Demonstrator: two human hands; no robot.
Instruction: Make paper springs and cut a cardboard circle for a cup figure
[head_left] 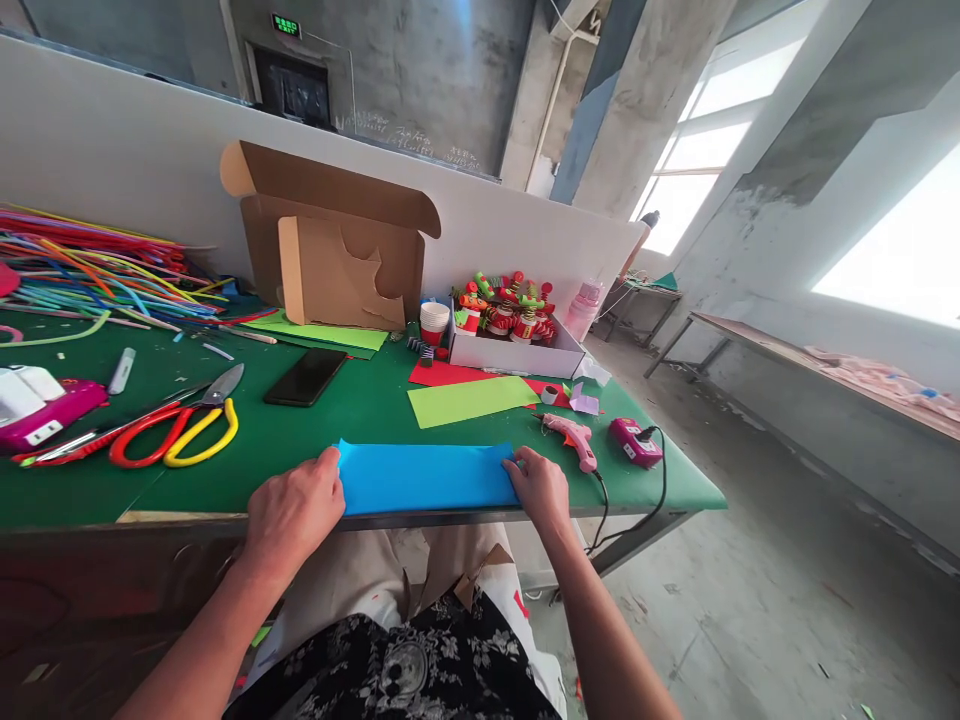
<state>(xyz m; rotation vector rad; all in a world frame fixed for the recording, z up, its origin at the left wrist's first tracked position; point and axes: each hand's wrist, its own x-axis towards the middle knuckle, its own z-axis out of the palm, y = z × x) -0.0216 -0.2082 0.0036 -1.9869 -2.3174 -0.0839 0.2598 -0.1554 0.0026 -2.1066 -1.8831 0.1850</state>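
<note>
A blue sheet of paper (427, 478) lies at the front edge of the green table, stretched between my two hands. My left hand (298, 500) is closed on its left end, thumb and fingers pinching near the upper corner. At the other end, my right hand (538, 485) pinches the paper's right side, thumb on top. Just past the right hand lies a pink hot glue gun (574, 438). Scissors (187, 420) with red and yellow handles rest left of my left hand. Behind the blue paper are a light green paper strip (476, 400) and red paper (457, 373).
A black phone (305, 377) lies behind the left hand. Colourful pipe cleaners (97, 265) pile up at far left. Along the back stand a cardboard box (352, 260), paper cups (434, 322) and a white box (510, 355) of red-green crafts. A purple power socket (636, 441) trails a cord at right.
</note>
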